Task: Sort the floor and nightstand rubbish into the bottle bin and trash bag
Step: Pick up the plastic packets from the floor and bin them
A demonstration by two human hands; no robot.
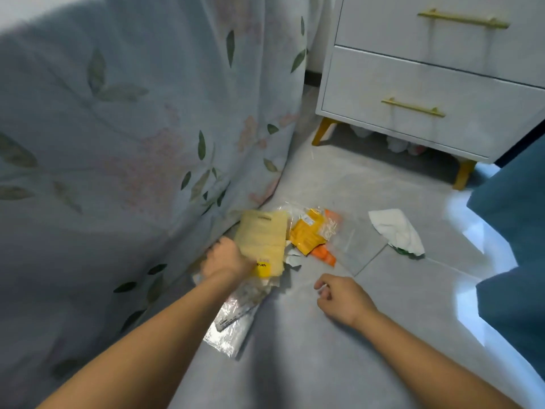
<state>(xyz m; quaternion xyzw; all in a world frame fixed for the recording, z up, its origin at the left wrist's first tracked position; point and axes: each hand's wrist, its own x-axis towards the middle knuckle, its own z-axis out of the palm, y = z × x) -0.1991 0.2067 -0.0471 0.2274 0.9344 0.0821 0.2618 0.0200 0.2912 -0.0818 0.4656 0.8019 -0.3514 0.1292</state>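
My left hand (225, 258) grips a bundle of wrappers beside the bed's hanging sheet: a pale yellow packet (264, 237) on top and a clear silvery plastic wrapper (233, 323) trailing below my wrist. On the floor just right of it lie an orange-yellow snack packet (308, 234) and a clear bag with orange print (339, 234). My right hand (342, 299) hovers over the tiles with fingers loosely curled, holding nothing. A crumpled white tissue (396, 231) lies further right on the floor.
A floral bedsheet (132, 128) hangs along the left. A white nightstand (427, 84) with gold handles and legs stands at the back right, with some bottles dimly visible beneath it (404, 143). A blue fabric object (513, 231) fills the right edge.
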